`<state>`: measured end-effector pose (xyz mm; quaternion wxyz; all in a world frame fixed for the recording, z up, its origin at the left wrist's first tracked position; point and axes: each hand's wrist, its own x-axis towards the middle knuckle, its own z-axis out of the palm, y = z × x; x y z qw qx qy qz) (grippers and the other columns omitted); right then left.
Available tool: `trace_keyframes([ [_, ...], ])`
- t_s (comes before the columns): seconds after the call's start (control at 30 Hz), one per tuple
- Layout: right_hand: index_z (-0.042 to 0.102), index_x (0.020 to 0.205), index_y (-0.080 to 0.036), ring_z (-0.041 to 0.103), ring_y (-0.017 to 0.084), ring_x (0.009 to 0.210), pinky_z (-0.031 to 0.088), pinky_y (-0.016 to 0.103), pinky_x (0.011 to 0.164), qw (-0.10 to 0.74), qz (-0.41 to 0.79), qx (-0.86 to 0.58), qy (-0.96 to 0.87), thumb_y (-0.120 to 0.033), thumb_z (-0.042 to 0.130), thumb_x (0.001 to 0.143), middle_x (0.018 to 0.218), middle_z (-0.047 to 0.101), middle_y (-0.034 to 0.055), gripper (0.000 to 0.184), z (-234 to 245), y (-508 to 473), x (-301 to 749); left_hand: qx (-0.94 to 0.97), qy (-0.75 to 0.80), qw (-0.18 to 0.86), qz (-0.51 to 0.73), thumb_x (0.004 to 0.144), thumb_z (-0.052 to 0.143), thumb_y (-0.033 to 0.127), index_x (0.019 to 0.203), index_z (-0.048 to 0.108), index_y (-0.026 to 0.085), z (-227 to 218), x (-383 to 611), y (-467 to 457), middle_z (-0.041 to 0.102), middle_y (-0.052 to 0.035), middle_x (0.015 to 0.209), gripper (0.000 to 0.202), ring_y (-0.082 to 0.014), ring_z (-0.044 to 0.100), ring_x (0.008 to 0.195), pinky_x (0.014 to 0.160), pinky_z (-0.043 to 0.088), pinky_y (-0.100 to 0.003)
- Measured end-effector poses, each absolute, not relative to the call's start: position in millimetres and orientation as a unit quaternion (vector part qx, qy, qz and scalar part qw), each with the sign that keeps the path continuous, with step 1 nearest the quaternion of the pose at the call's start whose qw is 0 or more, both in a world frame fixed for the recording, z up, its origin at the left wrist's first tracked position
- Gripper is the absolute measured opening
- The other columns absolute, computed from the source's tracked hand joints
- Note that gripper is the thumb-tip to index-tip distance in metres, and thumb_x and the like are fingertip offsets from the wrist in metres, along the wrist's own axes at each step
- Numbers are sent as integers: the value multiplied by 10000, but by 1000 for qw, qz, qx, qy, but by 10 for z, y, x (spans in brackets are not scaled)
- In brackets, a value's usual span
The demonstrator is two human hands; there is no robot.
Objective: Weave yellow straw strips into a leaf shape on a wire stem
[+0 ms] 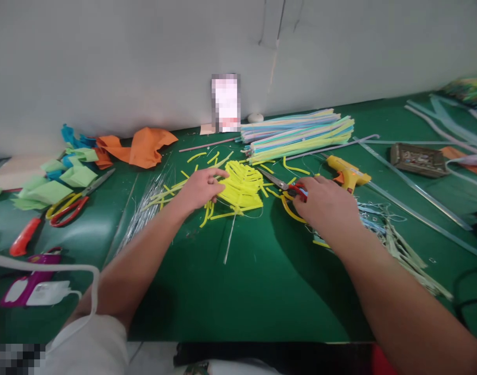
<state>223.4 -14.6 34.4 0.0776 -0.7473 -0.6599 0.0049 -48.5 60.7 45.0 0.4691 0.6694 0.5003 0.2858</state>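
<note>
A leaf-like shape of bright yellow pipe cleaners (242, 187) lies on the green table, a thin wire stem pointing toward me. My left hand (203, 190) is at its left edge, thumb and forefinger apart with nothing visible between them. To the right of the shape, my right hand (326, 203) has its fingers closed at the handles of a pair of scissors (278, 181), whose blades point left toward the yellow shape. Short yellow pipe cleaner pieces (197, 157) are scattered around it.
Bundled pastel pipe cleaners (301, 136) lie at the back, before a propped-up phone (225, 102). A yellow glue gun (350, 173) and a small tray (418, 159) are on the right. Second scissors (82, 198), thin wires (148, 203) and orange paper (150, 148) occupy the left.
</note>
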Motion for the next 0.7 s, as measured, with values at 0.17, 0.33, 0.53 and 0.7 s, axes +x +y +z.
trace_keyframes([
  [0.17, 638, 1054, -187, 637, 305, 909, 422, 365, 665, 25, 35, -741, -670, -317, 582, 779, 1015, 678, 135, 309, 329, -127, 2282, 719, 505, 441, 182, 693, 733, 216, 835, 695, 210, 429, -423, 523, 608, 27, 492, 147, -111, 496, 362, 412, 259, -233],
  [0.33, 565, 1175, -175, 641, 290, 859, 432, 355, 673, 49, 32, -754, -654, -303, 629, 719, 979, 667, 125, 477, 276, -100, 2279, 771, 484, 378, 168, 664, 764, 232, 706, 706, 210, 463, -359, 473, 572, 20, 492, 75, -89, 416, 398, 455, 211, -245],
  [0.53, 510, 1286, -170, 624, 298, 880, 453, 378, 703, 115, 39, -773, -623, -324, 656, 711, 1117, 599, 167, 614, 258, -59, 2314, 872, 356, 321, 104, 689, 723, 228, 744, 708, 239, 512, -315, 376, 599, 12, 595, 59, -118, 471, 529, 548, 252, -247],
  [0.7, 526, 1307, -207, 599, 296, 932, 465, 421, 766, 225, 80, -774, -587, -365, 671, 721, 1083, 605, 128, 624, 294, -12, 2423, 885, 358, 292, 58, 663, 662, 128, 661, 645, 230, 497, -279, 329, 586, 6, 633, 104, -129, 449, 562, 565, 215, -265],
])
